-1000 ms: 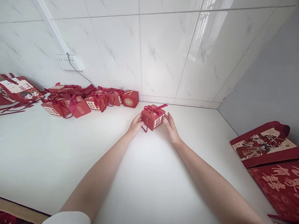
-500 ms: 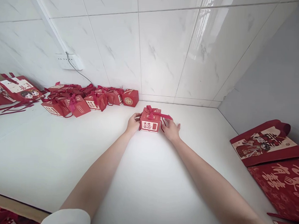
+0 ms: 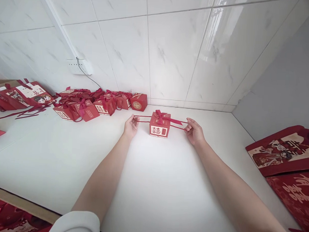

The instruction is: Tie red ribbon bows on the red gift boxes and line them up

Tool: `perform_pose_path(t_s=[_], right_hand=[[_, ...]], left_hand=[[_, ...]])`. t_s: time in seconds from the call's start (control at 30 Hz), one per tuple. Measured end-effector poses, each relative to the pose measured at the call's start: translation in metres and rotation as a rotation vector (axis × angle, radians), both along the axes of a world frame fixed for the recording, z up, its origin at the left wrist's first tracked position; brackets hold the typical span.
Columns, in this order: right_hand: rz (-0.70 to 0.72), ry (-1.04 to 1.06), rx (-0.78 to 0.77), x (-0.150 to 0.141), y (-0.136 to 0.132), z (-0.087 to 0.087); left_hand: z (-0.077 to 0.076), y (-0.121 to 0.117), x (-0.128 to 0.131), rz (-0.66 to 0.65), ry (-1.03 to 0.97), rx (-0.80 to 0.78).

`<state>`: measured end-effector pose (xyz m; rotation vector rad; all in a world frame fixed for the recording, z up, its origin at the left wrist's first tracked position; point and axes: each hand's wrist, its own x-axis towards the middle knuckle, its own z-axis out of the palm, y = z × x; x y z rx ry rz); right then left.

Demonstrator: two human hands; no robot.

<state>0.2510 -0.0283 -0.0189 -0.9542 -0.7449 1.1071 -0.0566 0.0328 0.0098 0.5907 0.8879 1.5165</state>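
A small red gift box stands upright on the white table, with a ribbon bow on its lid and a pale label in front. To its left, my left hand is closed on a red cord handle, drawn out level from that side. On the opposite side, my right hand pinches the other cord handle, also stretched sideways. Neither hand touches the box itself. One long ribbon tail points right, toward my right hand.
Several similar red boxes cluster along the tiled wall at the back left, beside red paper bags and loose ribbons. Larger red bags lie at the right. An open carton of red items is at the lower left.
My hands have moved apart from the box's sides, pulling both cord handles out straight. The box stays standing between them. The view has shifted slightly left.
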Motion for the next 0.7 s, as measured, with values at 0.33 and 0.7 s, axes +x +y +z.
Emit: perform_pose_path(t_s=[0.33, 0.7], right_hand=[[-0.116, 0.001, -0.004, 0.003, 0.005, -0.006], [0.077, -0.525, 0.083, -0.021, -0.006, -0.003]], left_hand=[[-0.012, 0.003, 0.012, 0.062, 0.081, 0.060], [-0.015, -0.017, 0.026, -0.437, 0.861, 0.523]])
